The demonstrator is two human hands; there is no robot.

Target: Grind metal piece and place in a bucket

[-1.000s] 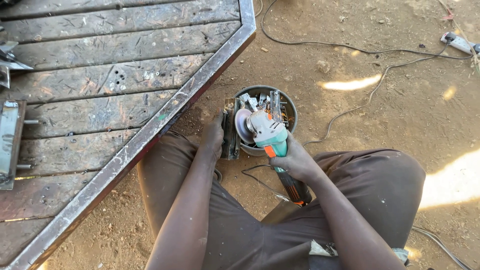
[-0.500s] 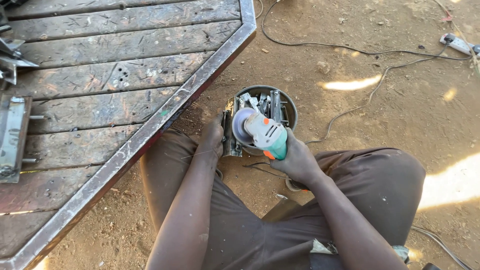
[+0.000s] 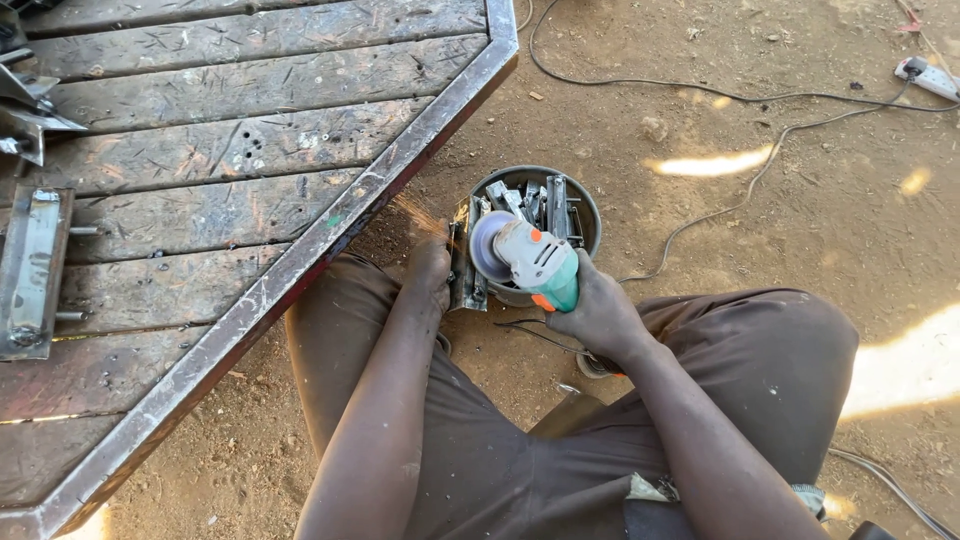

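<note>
A wooden platform [image 3: 200, 180] with a steel angle frame [image 3: 330, 250] fills the view from nine to twelve o'clock, and the person sits on bare dirt [image 3: 780, 200] at its slanted edge, knees spread. Between the knees, at the centre, stands a round metal bucket [image 3: 585, 205] packed with upright steel offcuts [image 3: 545, 205], too crowded to count. At the bucket's nine o'clock rim the left hand [image 3: 432, 268] is wrapped tightly around a flat metal piece [image 3: 463, 270], bracing it on edge. The right hand [image 3: 600, 315] is closed fully around the body of a teal and grey angle grinder [image 3: 535, 262], whose disc [image 3: 490, 245] meets the piece, a few sparks flying toward ten o'clock. Judging by this, the cut goes best with the piece pressed firmly against the bucket, the left fingers kept clear of the disc, and the power cord [image 3: 720, 200], running to two o'clock, kept behind the tool.
</note>
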